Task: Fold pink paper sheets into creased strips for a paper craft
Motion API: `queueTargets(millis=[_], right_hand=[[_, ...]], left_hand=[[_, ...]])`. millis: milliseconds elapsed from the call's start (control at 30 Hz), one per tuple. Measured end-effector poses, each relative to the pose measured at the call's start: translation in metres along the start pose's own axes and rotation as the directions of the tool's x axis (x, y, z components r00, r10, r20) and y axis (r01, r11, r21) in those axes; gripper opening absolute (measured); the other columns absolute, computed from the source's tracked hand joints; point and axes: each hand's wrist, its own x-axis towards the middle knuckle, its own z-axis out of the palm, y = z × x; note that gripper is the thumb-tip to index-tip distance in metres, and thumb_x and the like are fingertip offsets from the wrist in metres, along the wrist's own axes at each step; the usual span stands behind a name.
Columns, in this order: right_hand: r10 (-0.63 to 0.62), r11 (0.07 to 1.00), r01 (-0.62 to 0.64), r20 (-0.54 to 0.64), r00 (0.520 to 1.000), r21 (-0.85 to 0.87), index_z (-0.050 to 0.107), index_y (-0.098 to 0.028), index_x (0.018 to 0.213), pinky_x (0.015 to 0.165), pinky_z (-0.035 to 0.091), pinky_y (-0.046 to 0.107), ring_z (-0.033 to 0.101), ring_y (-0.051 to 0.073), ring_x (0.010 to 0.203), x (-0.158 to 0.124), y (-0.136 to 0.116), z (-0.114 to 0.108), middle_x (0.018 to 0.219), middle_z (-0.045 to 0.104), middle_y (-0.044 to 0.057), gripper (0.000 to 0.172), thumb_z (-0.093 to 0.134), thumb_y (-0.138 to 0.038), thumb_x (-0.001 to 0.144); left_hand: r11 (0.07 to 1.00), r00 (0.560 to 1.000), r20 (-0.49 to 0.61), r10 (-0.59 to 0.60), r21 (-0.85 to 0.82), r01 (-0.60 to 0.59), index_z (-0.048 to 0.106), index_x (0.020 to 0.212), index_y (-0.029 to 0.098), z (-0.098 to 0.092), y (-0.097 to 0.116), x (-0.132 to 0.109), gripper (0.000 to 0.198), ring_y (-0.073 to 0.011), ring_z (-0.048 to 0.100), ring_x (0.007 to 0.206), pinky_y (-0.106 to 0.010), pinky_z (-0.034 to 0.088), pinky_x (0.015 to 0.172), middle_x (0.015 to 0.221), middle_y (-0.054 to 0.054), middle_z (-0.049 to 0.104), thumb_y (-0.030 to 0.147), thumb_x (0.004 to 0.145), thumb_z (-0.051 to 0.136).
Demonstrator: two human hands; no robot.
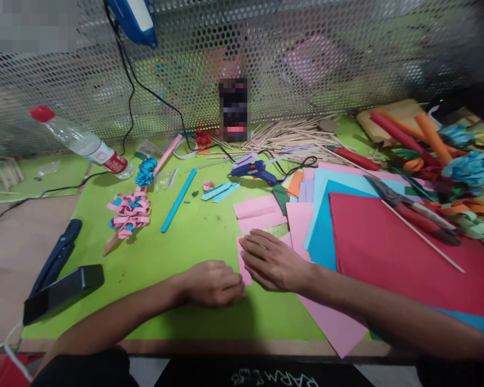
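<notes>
My right hand (273, 260) lies flat with its fingers stretched over a small pink paper piece (246, 273) on the green table top. Beside it, my left hand (215, 283) is closed, its knuckles up, at the paper's lower left edge. Whatever its curled fingers hold, if anything, is hidden. Just beyond the right hand is another pink paper piece (261, 213) with a crease across it. Pink sheets (334, 322) run under the right forearm, beside blue sheets (320, 236) and a red stack (399, 242).
A glue gun (253, 171) lies behind the papers. Pruning shears (411, 207) and a thin stick (423, 236) rest on the sheets. Leftward are a blue paper strip (178, 201), a pink-and-blue paper flower (129, 212), a leaning bottle (84, 144), a stapler (58, 255) and a phone (63, 293).
</notes>
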Motion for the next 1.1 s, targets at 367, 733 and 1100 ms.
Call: queueTargets(millis=[367, 733, 1100], right_hand=[[0.051, 0.999, -0.051, -0.039, 0.998, 0.014, 0.065, -0.012, 0.097, 0.094, 0.048, 0.048, 0.054, 0.024, 0.095, 0.005, 0.004, -0.006, 0.094, 0.062, 0.011, 0.02, 0.054, -0.028, 0.095], [0.116, 0.993, -0.116, 0.015, 0.993, -0.006, 0.067, -0.013, 0.093, 0.077, 0.042, 0.039, 0.051, 0.022, 0.084, 0.004, -0.005, -0.009, 0.084, 0.061, 0.009, 0.025, 0.051, -0.031, 0.098], [-0.183, 0.962, 0.176, -0.013, 0.983, -0.206, 0.067, -0.012, 0.088, 0.063, 0.032, 0.035, 0.046, 0.017, 0.067, -0.001, -0.01, -0.014, 0.075, 0.061, 0.006, 0.016, 0.052, -0.008, 0.094]], left_hand=[[0.964, 0.968, 0.049, -0.247, 0.115, 0.24, 0.064, 0.105, 0.013, 0.004, -0.017, -0.001, 0.027, -0.0254, 0.06, 0.119, -0.036, 0.05, 0.089, 0.123, -0.013, 0.067, 0.037, 0.099, 0.053], [0.919, 0.904, 0.201, -0.377, 0.203, 0.338, 0.061, 0.113, 0.013, -0.005, -0.011, 0.004, 0.019, -0.0217, 0.059, 0.088, -0.034, 0.042, 0.071, 0.103, -0.009, 0.065, 0.018, 0.097, 0.053], [0.971, 0.968, 0.229, -0.105, 0.234, 0.05, 0.062, 0.088, 0.012, -0.02, -0.013, 0.005, 0.011, -0.0167, 0.054, 0.069, -0.032, 0.04, 0.063, 0.076, -0.003, 0.058, 0.012, 0.095, 0.053]])
